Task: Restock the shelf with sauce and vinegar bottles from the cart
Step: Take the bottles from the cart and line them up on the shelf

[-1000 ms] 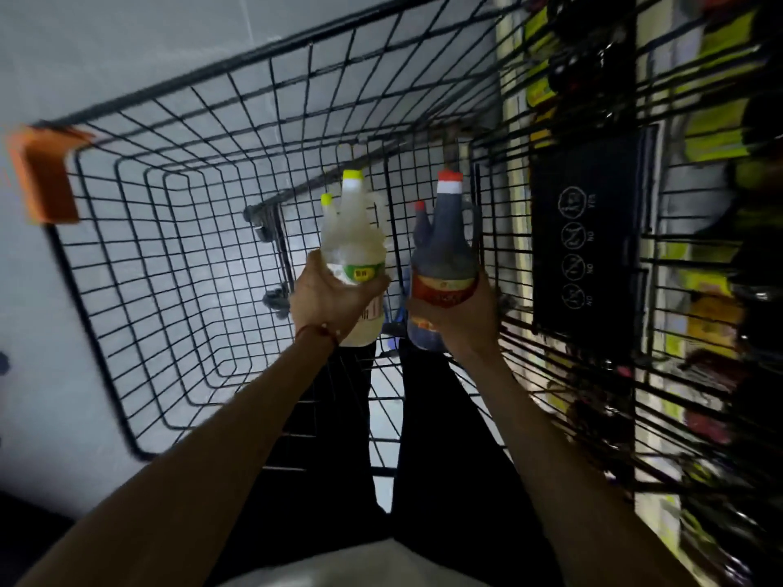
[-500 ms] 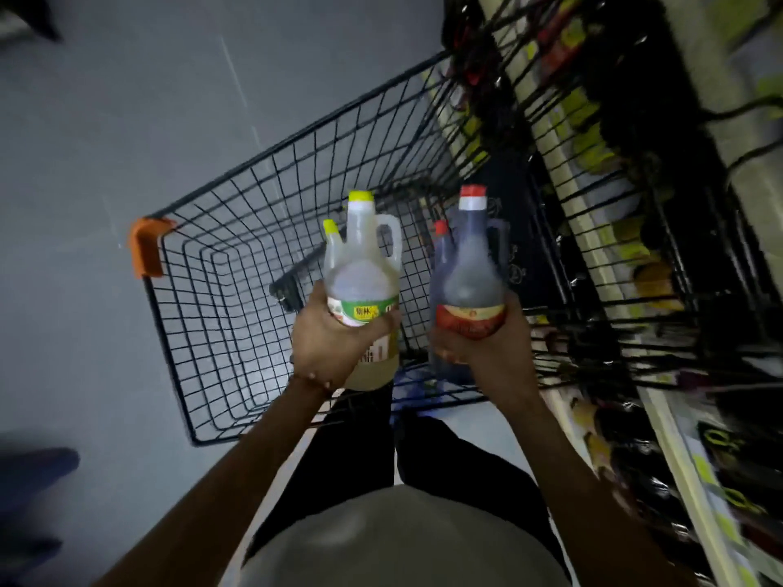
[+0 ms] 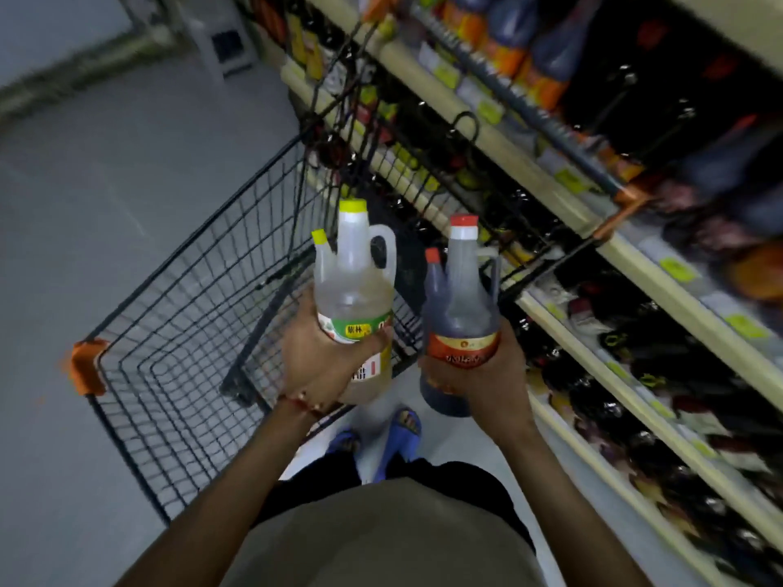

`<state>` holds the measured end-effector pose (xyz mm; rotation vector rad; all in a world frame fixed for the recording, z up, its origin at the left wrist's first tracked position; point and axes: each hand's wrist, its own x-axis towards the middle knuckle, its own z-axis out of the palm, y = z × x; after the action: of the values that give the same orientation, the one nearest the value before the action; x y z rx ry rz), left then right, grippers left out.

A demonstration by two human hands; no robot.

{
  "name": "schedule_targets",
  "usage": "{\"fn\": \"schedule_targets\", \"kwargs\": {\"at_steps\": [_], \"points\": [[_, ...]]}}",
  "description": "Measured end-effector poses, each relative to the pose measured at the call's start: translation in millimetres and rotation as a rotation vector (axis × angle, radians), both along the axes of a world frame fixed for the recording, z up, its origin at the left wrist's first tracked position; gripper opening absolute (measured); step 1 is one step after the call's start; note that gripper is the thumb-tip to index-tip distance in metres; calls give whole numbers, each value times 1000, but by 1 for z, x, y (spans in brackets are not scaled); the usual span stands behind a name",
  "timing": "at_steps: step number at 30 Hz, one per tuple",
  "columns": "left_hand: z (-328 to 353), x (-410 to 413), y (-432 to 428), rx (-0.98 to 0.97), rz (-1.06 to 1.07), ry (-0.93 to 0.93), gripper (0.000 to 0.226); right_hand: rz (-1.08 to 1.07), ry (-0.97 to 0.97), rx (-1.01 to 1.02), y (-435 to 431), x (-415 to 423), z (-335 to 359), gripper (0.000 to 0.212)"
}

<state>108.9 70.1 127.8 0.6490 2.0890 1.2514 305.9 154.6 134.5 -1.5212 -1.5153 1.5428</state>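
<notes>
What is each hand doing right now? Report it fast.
Left hand: closed, holding two pale yellow-capped vinegar bottles.
Right hand: closed, holding two dark red-capped sauce bottles.

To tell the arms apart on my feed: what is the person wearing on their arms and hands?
Both forearms are bare, with no sleeves reaching them, and there are no gloves on the left hand or right hand. A thin red cord bracelet circles the left wrist; the right wrist shows nothing worn.
</notes>
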Motion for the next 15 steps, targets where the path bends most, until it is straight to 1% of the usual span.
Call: {"fn": "schedule_targets", "kwargs": {"at_steps": [2, 5, 8, 12, 15], "points": [[3, 3, 2, 48, -95, -34, 84, -92, -29, 35, -17, 11, 8, 87], [8, 8, 3, 103, -255, -62, 86, -252, -48, 61, -43, 23, 19, 90], [15, 14, 3, 130, -401, -80, 85, -366, -52, 105, -67, 34, 31, 85], [28, 35, 6, 161, -556, -110, 80, -488, -49, 139, -104, 51, 42, 89], [36, 59, 13, 171, -673, -106, 77, -596, -54, 175, -126, 69, 50, 85]]}}
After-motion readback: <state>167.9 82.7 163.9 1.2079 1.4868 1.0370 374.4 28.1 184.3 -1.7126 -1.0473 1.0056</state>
